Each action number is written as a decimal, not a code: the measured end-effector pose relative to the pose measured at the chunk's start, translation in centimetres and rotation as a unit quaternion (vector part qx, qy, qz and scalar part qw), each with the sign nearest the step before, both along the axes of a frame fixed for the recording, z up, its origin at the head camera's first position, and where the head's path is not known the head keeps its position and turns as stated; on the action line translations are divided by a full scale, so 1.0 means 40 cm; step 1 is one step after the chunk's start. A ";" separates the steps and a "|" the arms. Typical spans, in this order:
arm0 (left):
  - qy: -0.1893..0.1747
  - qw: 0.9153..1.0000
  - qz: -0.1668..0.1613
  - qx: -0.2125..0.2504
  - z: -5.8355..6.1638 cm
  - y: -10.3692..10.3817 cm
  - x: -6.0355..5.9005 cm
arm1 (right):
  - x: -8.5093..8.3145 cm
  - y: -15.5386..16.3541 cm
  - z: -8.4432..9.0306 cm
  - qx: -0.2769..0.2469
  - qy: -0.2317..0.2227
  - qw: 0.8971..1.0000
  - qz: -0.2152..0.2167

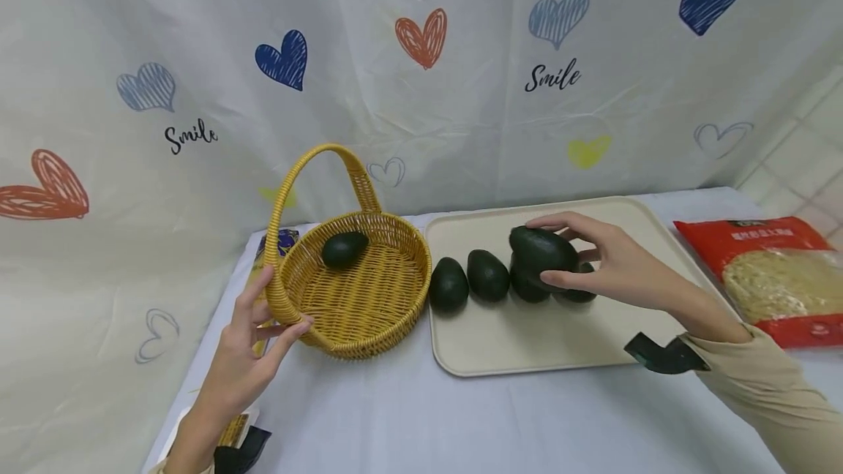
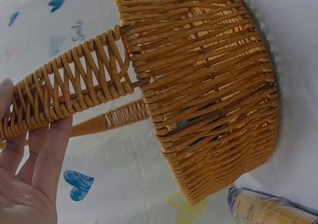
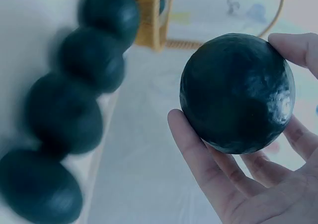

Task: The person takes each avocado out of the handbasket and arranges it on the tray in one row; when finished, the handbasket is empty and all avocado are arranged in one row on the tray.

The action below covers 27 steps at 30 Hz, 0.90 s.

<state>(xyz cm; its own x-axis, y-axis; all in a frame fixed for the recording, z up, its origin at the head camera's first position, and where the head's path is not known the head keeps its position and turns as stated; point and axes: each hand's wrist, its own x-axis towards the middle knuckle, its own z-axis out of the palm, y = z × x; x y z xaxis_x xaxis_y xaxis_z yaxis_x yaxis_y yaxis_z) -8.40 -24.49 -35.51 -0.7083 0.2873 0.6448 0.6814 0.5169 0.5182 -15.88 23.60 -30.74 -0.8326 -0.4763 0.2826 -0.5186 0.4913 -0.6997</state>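
Note:
My right hand (image 1: 615, 262) grips a dark green avocado (image 1: 541, 249) between thumb and fingers, raised over the tray. In the right wrist view the held avocado (image 3: 237, 94) shows end-on, with the fingers around its side. Below and left of it, several more avocados (image 1: 488, 276) lie in a row on the beige tray (image 1: 527, 346). My left hand (image 1: 246, 346) holds the handle of the yellow wicker basket (image 1: 358, 298). The left wrist view shows fingers and thumb around the woven handle (image 2: 69, 80). One avocado (image 1: 345, 249) lies inside the basket at its back left.
At the right stands a red bag (image 1: 777, 276) with a see-through window over pale yellow contents. A yellow and blue package (image 2: 263, 209) is partly hidden behind the basket. A white sheet (image 1: 421, 79) printed with hearts hangs behind the white-covered table (image 1: 408, 415).

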 end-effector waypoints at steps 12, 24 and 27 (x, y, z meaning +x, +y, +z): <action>0.001 1.000 -0.010 0.009 -0.005 -0.001 -0.005 | 0.025 0.256 -0.086 0.011 -0.065 0.987 -0.144; -0.003 1.000 -0.009 0.016 -0.002 -0.003 0.002 | -0.008 0.293 -0.163 0.052 -0.121 0.971 -0.198; 0.001 1.000 -0.017 0.019 -0.006 -0.003 -0.002 | -0.017 0.285 -0.178 0.060 -0.127 0.969 -0.205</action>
<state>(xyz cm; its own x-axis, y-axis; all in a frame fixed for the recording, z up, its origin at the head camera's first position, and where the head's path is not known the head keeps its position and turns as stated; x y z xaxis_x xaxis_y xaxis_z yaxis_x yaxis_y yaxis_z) -8.49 -24.60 -35.75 -0.6976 0.2862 0.6568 0.6990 0.4727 0.5365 -16.58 35.02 -37.86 -0.9941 -0.1083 0.0062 -0.0813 0.7055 -0.7041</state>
